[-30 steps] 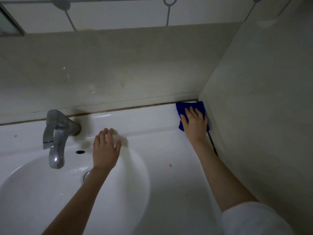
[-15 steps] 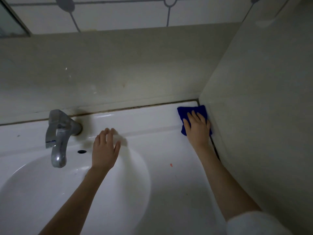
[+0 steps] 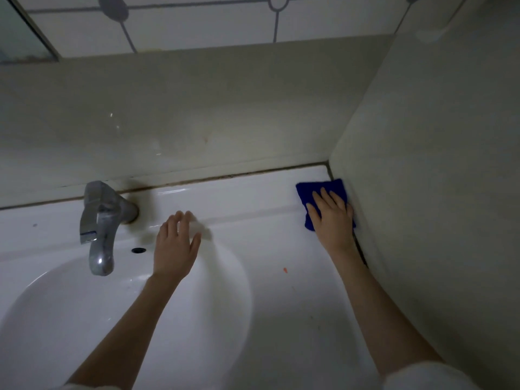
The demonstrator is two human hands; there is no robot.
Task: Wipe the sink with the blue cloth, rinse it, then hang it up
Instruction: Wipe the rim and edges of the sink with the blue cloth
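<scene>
The blue cloth (image 3: pixel 305 192) lies flat on the white sink (image 3: pixel 253 319) top, in its back right corner against the side wall. My right hand (image 3: pixel 332 218) presses down on the cloth with fingers spread, covering its near half. My left hand (image 3: pixel 176 246) rests flat and empty on the basin's back rim, fingers apart, just right of the chrome tap (image 3: pixel 98 223).
The tiled side wall (image 3: pixel 436 192) runs close along my right forearm. The back wall (image 3: pixel 197 116) stands behind the sink, with a mirror edge (image 3: pixel 19 38) at upper left. A small orange speck (image 3: pixel 285 270) lies on the sink top. An overflow hole (image 3: pixel 138 250) sits under the tap.
My right hand has slid the blue cloth a little toward me along the side wall, away from the back corner. My left hand has stayed in place on the rim.
</scene>
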